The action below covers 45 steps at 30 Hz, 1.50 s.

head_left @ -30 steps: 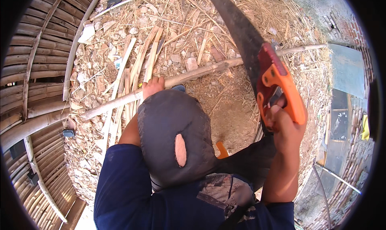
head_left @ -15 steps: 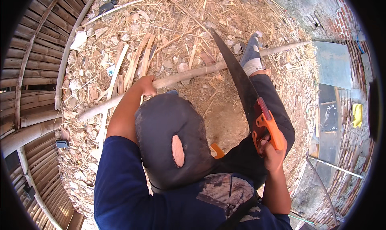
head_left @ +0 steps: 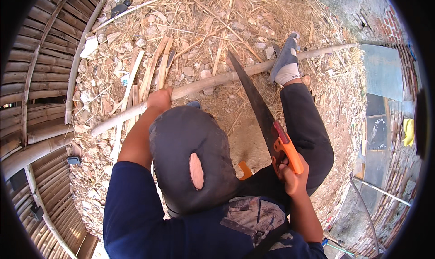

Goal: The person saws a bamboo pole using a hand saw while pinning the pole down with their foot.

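Note:
A long pale wooden pole [head_left: 204, 84] lies slantwise in front of me, its right end farther off. My left hand [head_left: 159, 98] is closed round it towards its left end, beside my bent knee. In my right hand [head_left: 294, 177] is a handsaw [head_left: 256, 100], held by its orange handle near my right thigh. The dark blade slants up and left, passing over the pole to the left of my right foot [head_left: 286, 62]. Whether the teeth touch the wood I cannot tell. My foot, in a dark shoe and pale sock, lies against the pole.
Split wooden strips [head_left: 154, 64] lie on the straw and rubble past my left hand. A bamboo slat wall [head_left: 45, 78] rises at left; a worn brick wall [head_left: 389, 204] stands at right, with sheets leaning there. An orange curved piece [head_left: 245, 170] shows beside my left knee.
The handsaw and my right hand have moved left, and the blade tip has come nearer to me. My left hand stays on the pole. The view has shifted slightly.

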Motion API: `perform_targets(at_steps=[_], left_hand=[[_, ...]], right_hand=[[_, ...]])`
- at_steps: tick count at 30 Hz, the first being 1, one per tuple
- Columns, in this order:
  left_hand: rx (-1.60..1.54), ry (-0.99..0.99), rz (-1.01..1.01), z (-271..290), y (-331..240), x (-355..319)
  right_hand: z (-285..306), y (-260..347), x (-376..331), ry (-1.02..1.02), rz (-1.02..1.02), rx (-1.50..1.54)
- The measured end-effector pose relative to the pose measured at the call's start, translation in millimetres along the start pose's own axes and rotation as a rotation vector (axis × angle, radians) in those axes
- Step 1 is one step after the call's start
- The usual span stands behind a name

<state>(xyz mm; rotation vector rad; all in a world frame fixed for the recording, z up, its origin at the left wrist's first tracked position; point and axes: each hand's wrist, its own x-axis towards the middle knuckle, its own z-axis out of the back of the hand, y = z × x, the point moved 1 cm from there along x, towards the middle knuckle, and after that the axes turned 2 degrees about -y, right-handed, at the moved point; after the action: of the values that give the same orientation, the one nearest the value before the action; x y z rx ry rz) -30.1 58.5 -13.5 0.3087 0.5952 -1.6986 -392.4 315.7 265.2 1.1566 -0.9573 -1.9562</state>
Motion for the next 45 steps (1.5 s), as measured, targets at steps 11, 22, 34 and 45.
perform_targets(at_steps=[11, 22, 34, 45], left_hand=[[-0.120, 0.176, -0.079, 15.2, 16.8, 31.1], [-0.161, 0.211, -0.112, 10.0, 26.3, 38.9], [-0.275, 0.308, -0.041, 23.4, 29.5, 50.4], [-0.073, 0.177, -0.043, 20.3, 11.3, 32.3]], right_hand=[[-7.6, -5.1, 16.9, 0.055, -0.023, 0.044], [-14.5, -8.5, 14.0, 0.085, -0.061, 0.062], [-28.8, -1.7, 20.0, 0.100, -0.026, 0.038], [-32.0, 13.9, 12.5, 0.148, -0.122, 0.080]])
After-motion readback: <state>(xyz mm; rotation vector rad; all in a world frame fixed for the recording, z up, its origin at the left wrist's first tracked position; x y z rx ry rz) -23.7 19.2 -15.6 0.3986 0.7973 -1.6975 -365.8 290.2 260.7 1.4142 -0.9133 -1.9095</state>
